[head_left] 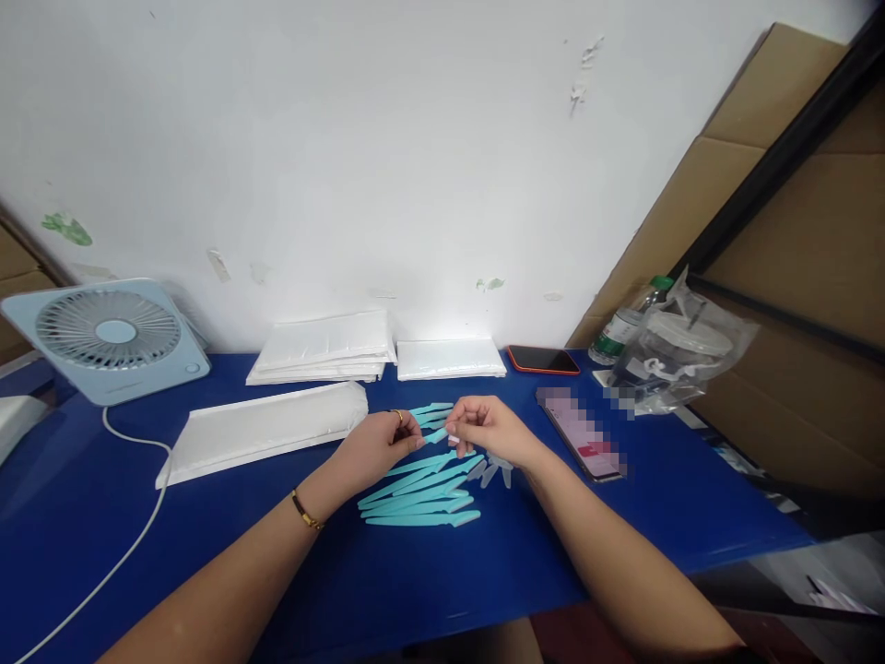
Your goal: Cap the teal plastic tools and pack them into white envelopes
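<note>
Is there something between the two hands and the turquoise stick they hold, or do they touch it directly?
Nothing visible is between them. The left hand and the right hand pinch one turquoise stick directly, just above the pile of turquoise sticks on the blue table.

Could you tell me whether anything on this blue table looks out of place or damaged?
Nothing on the blue table looks damaged. The teal sticks lie loosely fanned beneath both hands, not squared. The wall behind has chipped paint patches.

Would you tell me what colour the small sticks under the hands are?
The sticks are light teal, clearest in the head view against the blue table.
</note>
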The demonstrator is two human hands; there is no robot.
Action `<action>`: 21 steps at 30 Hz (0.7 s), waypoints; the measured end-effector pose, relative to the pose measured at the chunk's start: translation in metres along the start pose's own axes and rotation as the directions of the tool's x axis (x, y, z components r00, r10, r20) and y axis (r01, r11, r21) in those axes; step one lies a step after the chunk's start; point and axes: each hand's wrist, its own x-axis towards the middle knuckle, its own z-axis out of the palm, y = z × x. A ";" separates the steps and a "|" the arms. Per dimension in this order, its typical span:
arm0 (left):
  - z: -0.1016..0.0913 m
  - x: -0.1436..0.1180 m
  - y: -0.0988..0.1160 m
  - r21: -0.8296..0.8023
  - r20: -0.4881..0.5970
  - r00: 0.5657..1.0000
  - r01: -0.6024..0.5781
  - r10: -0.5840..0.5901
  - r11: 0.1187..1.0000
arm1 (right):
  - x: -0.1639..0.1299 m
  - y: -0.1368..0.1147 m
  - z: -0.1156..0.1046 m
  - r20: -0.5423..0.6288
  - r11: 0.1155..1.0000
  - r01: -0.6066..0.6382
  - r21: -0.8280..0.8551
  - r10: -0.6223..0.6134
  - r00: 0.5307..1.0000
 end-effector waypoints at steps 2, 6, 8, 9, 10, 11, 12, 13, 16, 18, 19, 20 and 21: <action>0.000 0.001 0.001 0.089 -0.119 0.992 -0.021 0.032 0.996 | 0.003 0.002 -0.001 -0.050 0.997 0.009 -0.081 -0.013 0.999; 0.000 -0.001 0.003 0.213 -0.184 0.980 -0.042 0.082 0.976 | -0.004 -0.004 -0.021 -0.224 0.883 -0.023 -0.469 -0.093 0.970; 0.002 -0.004 0.002 0.230 -0.078 0.994 -0.058 0.078 0.971 | -0.013 -0.010 -0.036 -0.171 0.803 -0.052 -0.594 -0.062 0.983; 0.004 -0.005 0.002 0.234 -0.028 0.996 -0.074 0.083 0.969 | -0.018 -0.012 -0.042 -0.119 0.774 -0.069 -0.629 -0.008 0.993; 0.006 -0.005 0.002 0.236 0.013 0.996 -0.087 0.087 0.968 | -0.023 -0.014 -0.047 -0.066 0.746 -0.087 -0.660 0.057 0.996; 0.007 -0.006 0.001 0.238 0.044 0.995 -0.092 0.084 0.967 | -0.027 -0.014 -0.051 -0.022 0.719 -0.104 -0.687 0.122 0.992; 0.009 -0.006 0.000 0.239 0.067 0.995 -0.087 0.073 0.967 | -0.029 -0.014 -0.053 0.011 0.692 -0.115 -0.713 0.176 0.984; 0.010 -0.006 0.000 0.238 0.082 0.995 -0.072 0.054 0.969 | -0.031 -0.012 -0.054 0.035 0.668 -0.119 -0.735 0.213 0.977; 0.011 -0.005 -0.002 0.231 0.105 0.994 -0.017 -0.007 0.973 | -0.030 -0.008 -0.052 0.067 0.652 -0.096 -0.752 0.221 0.973; 0.010 -0.005 -0.002 0.233 0.093 0.995 -0.005 -0.017 0.973 | -0.028 -0.008 -0.049 0.061 0.685 -0.079 -0.725 0.177 0.982; 0.010 -0.004 -0.002 0.240 0.084 0.996 -0.010 -0.011 0.971 | -0.027 -0.009 -0.048 0.054 0.710 -0.077 -0.700 0.160 0.986; 0.009 -0.004 -0.001 0.257 0.074 0.997 -0.021 0.001 0.966 | -0.027 -0.010 -0.048 0.044 0.737 -0.082 -0.671 0.150 0.988; 0.009 -0.004 -0.001 0.283 0.066 0.998 -0.034 0.016 0.959 | -0.026 -0.012 -0.047 0.033 0.761 -0.091 -0.643 0.146 0.989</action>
